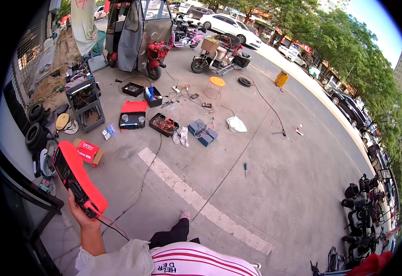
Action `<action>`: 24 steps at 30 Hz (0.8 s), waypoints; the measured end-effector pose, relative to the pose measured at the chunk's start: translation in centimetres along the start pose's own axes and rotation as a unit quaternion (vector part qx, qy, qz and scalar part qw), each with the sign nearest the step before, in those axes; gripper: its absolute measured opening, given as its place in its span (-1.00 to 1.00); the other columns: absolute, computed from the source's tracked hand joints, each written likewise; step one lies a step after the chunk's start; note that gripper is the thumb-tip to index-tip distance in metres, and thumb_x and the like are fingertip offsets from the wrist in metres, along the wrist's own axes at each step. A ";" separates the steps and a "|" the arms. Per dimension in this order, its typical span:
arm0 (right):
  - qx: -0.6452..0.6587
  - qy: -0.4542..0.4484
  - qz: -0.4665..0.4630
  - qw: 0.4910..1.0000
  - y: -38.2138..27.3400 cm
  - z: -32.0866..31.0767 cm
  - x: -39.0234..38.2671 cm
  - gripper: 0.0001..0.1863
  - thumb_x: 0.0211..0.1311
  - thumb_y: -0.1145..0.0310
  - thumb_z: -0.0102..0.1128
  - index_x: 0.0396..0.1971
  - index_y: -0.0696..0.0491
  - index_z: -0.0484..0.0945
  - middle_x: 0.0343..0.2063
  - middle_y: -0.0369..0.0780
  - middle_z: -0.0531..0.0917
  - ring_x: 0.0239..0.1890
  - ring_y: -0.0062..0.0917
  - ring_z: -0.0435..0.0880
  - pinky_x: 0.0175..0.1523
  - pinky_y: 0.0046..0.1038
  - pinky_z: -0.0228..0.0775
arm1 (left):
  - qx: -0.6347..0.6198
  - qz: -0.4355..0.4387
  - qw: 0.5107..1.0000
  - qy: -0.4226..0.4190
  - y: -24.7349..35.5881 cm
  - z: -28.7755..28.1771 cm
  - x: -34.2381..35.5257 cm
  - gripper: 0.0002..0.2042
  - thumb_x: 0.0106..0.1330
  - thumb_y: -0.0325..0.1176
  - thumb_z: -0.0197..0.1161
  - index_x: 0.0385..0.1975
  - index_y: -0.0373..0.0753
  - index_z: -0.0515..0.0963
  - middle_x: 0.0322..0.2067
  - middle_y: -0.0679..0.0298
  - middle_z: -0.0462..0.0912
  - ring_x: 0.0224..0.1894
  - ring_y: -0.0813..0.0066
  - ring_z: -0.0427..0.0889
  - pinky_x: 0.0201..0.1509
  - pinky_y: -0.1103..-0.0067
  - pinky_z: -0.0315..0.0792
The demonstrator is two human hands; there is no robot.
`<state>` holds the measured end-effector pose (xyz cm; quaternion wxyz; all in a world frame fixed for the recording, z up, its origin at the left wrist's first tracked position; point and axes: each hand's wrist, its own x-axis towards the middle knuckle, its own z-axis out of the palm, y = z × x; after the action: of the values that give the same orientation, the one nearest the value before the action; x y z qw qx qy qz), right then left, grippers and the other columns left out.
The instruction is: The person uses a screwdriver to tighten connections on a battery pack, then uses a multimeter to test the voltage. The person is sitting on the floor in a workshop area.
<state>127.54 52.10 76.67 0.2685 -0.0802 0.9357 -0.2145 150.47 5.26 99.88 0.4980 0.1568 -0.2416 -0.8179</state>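
Note:
My left hand (82,215) is closed round the lower part of a multimeter (82,172) with a bright red casing and a dark face, raised at the left side of the head view. A red test lead (103,216) and a black test lead (114,225) run from its lower end towards my body. The meter's face is turned aside, so its display cannot be read. Beyond the meter, a red and brown cardboard box (89,152) stands on the ground. My right hand is out of view.
Open tool trays (164,125), a blue-grey case (203,132) and a red-lidded box (133,115) lie ahead. A screwdriver (245,169) is on the pavement. Further off are an orange stool (216,82), a covered three-wheeler (141,37) and a scooter (221,57). Tyres (36,136) line the left.

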 end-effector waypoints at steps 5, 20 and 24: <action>-0.018 0.008 0.025 0.999 2.2 -11.5 18.6 -0.21 -0.12 -0.06 0.56 0.00 0.24 0.56 -0.12 0.10 0.66 -0.02 0.00 0.68 0.06 -0.08 0.53 | -0.042 -0.072 0.993 -0.082 -20.4 12.9 13.0 -0.52 0.43 0.13 0.12 0.08 -0.13 0.55 -0.26 0.32 0.66 -0.32 0.33 0.60 -0.33 0.44 0.52; -0.075 -0.037 0.082 0.993 12.8 -43.0 70.9 -0.22 -0.16 -0.10 0.56 -0.06 0.23 0.60 -0.21 0.10 0.72 -0.09 0.01 0.72 0.01 -0.10 0.55 | -0.054 0.074 0.955 -0.281 -53.7 49.1 44.4 -0.44 0.37 -0.19 0.30 0.30 -0.27 0.37 -0.09 0.20 0.59 -0.27 0.47 0.47 -0.38 0.62 0.39; -0.138 -0.073 0.089 0.984 15.8 -52.8 82.5 -0.22 -0.17 -0.12 0.56 -0.08 0.23 0.62 -0.24 0.10 0.73 -0.10 0.01 0.73 0.00 -0.10 0.56 | -0.012 0.168 0.961 -0.222 -56.7 53.7 49.2 -0.46 0.31 -0.27 0.38 0.23 -0.32 0.39 -0.11 0.21 0.59 -0.27 0.49 0.48 -0.43 0.67 0.35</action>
<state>29.08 63.22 71.36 0.3402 -0.0484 0.9377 -0.0519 59.53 -3.76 112.62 0.5638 -0.0772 -0.3590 -0.7398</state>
